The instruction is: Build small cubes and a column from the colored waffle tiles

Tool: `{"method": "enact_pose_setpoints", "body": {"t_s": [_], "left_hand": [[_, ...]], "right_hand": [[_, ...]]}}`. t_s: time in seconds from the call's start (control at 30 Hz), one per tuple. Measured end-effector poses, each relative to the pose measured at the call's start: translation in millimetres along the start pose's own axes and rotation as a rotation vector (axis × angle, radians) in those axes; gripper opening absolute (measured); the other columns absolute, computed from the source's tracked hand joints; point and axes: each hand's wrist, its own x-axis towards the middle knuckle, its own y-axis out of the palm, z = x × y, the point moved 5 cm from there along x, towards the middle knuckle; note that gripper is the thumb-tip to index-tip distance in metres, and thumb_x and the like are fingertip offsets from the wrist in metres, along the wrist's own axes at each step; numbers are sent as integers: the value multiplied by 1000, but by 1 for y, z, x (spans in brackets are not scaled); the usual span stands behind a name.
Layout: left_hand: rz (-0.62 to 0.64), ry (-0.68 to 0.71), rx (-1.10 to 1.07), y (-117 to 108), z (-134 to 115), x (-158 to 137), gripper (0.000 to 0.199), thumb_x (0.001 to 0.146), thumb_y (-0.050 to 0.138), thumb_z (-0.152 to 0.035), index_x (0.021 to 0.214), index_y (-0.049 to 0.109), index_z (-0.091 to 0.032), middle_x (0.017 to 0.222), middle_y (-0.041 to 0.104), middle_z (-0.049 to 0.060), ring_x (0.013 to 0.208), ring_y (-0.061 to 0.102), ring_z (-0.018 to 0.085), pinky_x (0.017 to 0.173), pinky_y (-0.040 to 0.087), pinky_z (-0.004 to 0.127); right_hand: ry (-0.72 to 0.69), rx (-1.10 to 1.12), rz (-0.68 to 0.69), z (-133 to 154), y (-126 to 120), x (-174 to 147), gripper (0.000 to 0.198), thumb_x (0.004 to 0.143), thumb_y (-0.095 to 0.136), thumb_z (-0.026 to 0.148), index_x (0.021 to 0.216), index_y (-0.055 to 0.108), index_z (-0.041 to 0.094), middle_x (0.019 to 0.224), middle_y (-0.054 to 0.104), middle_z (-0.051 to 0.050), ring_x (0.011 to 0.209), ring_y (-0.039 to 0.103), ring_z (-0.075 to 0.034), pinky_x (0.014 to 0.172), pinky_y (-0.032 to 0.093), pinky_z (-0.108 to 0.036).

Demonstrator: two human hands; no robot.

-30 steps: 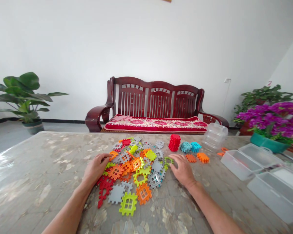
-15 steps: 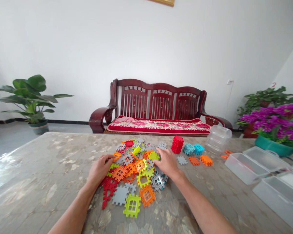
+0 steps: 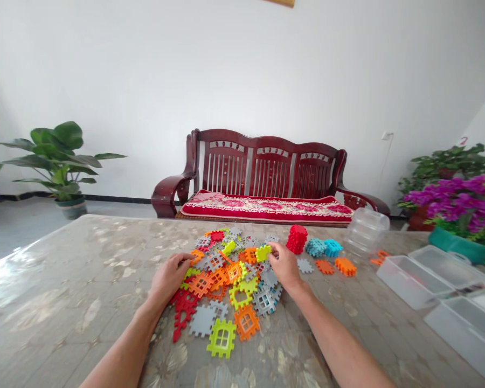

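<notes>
A heap of flat, notched plastic building tiles lies on the table between my two hands. My right hand (image 3: 286, 268) pinches a yellow-green tile (image 3: 263, 253) by its right edge, tilted up over the heap's right side. At the heap's left edge rests my left hand (image 3: 170, 276), fingers reaching forward, their tips against an orange window tile (image 3: 196, 257); no lifted tile shows in it. Closest to me are a lime window tile (image 3: 221, 338), an orange window tile (image 3: 247, 322) and a plain grey tile (image 3: 202, 321). Red triangular pieces (image 3: 183, 310) lie beside my left wrist.
Right of the heap stand a red stack (image 3: 297, 239), blue stacks (image 3: 332, 248) and an orange stack (image 3: 345, 267), near single grey (image 3: 305, 265) and orange tiles. Clear plastic boxes (image 3: 404, 280) and a purple flower pot (image 3: 455, 245) occupy the right side. A wooden bench (image 3: 262, 167) stands beyond the table.
My right hand has taken hold of the yellow-green tile and tilted it up, moving slightly right. My left hand stays at the heap's left edge. The whole view has shifted a little.
</notes>
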Motion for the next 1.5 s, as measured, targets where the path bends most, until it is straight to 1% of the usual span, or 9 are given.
{"method": "enact_pose_setpoints", "body": {"t_s": [0.17,0.37,0.57,0.67,0.8,0.97,1.23,1.37,1.5], "left_hand": [[-1,-10,2,1,2,0,35,84,45,-37,98,74,-26,110,74,3,100,66,22,92,48,31],[5,-1,-2,3,3,1,34,84,45,-38,98,74,-26,109,74,3,101,66,21,94,47,31],[-5,2,10,2,3,1,35,84,45,-40,98,74,-26,109,74,3,100,67,23,92,49,32],[4,12,2,1,2,2,34,83,46,-39,98,74,-26,108,75,3,101,67,22,91,49,31],[3,4,6,1,2,2,35,84,45,-39,98,74,-26,108,74,3,102,66,22,93,48,31],[-4,8,-7,1,2,1,34,83,45,-38,96,74,-26,108,74,2,100,67,22,94,48,32],[-7,0,-4,1,1,0,35,84,44,-38,97,74,-25,108,74,2,101,67,21,92,48,30],[2,-9,8,1,1,0,35,84,44,-38,98,74,-25,110,73,3,101,67,22,92,48,31],[11,-8,9,2,2,1,35,84,44,-37,98,73,-25,111,73,3,102,66,22,93,48,31]], "right_hand": [[81,122,-86,-22,-7,1,41,75,51,19,113,67,20,99,73,-6,85,69,-20,86,54,-37],[-43,-12,-150,-17,-14,-17,41,77,49,18,114,67,22,111,69,-7,92,65,-20,89,52,-38],[-209,-164,-12,24,-8,-20,37,80,55,14,113,69,24,115,70,-5,109,59,-23,100,44,-39],[-182,-259,73,37,0,-12,36,81,63,24,117,67,25,114,71,-6,109,58,-25,98,43,-40],[-136,-385,156,49,12,-4,49,76,71,45,120,65,24,109,72,-9,107,58,-29,94,43,-43],[-76,-480,200,56,19,3,53,73,71,46,121,65,23,106,73,-11,104,60,-32,89,44,-43],[-71,-227,176,51,19,4,63,67,71,33,128,60,19,112,69,-10,105,61,-28,95,46,-41],[-91,-43,89,46,9,0,59,69,68,26,126,59,19,119,64,-9,111,59,-25,101,45,-39],[-134,91,14,41,-1,-3,57,69,67,23,125,59,20,118,62,-9,107,59,-23,99,48,-39]]}}
